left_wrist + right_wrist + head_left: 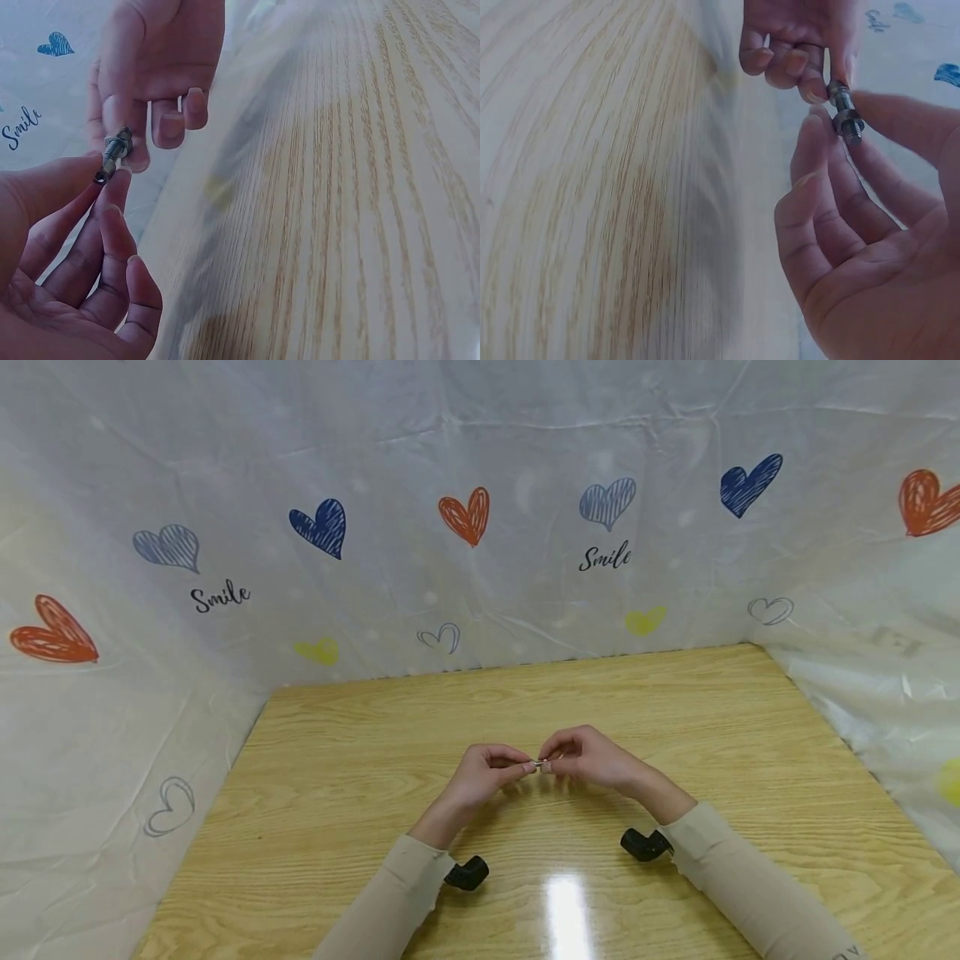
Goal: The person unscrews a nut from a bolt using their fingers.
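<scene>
Between my two hands, raised over the table, is a small metal bolt (538, 763) with a nut (848, 121) on its threaded part. My left hand (480, 777) pinches one end of the bolt between thumb and index finger; its other fingers curl loosely, as the left wrist view shows. At the opposite end, my right hand (592, 758) has its thumb and index finger around the nut. The threaded tip of the bolt (853, 138) sticks out past the nut in the right wrist view. The fingertips of both hands nearly meet.
The wooden table (337, 827) lies beneath both hands. White sheeting (525, 593) printed with hearts hangs behind and on both sides. A black angled piece (467, 873) protrudes at the left cuff, and another black piece (645, 844) at the right cuff.
</scene>
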`<state>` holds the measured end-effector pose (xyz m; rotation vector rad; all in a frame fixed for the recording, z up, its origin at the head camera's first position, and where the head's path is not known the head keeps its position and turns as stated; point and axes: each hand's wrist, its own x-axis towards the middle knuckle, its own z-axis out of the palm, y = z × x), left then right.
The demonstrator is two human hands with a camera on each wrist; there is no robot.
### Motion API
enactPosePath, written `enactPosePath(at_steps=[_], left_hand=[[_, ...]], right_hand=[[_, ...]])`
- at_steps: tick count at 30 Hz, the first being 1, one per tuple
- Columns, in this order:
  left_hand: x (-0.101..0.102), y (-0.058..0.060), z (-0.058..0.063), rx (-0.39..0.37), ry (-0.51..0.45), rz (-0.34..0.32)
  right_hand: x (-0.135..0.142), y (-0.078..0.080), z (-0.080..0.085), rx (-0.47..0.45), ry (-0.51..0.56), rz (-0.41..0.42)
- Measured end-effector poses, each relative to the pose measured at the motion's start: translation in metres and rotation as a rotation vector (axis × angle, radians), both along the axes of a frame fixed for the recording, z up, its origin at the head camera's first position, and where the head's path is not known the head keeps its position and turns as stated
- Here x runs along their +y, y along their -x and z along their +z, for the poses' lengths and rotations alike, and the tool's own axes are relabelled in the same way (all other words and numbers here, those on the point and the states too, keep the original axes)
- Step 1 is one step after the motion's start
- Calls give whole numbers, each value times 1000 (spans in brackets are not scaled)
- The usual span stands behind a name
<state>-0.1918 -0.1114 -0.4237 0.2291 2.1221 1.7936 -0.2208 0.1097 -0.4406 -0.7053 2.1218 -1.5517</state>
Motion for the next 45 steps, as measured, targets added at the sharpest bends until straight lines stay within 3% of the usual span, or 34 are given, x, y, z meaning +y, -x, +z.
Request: enactPosePath(at_steps=[10,20,33,39,45], left_hand=[[-1,0,0,-8,-11,0],[-1,0,0,2,-3,-4],[-2,0,0,8,8,8],[-2,0,1,-3,4,6],[-2,0,0,4,0,2]], right_hand=[[-1,-4,7,-26,-36,-36],[-3,0,-2,-32,-54,-14],[0,1,-3,-37,35,-24],[0,1,0,-33,-28,-70],[-1,0,1,-47,-39,-52]])
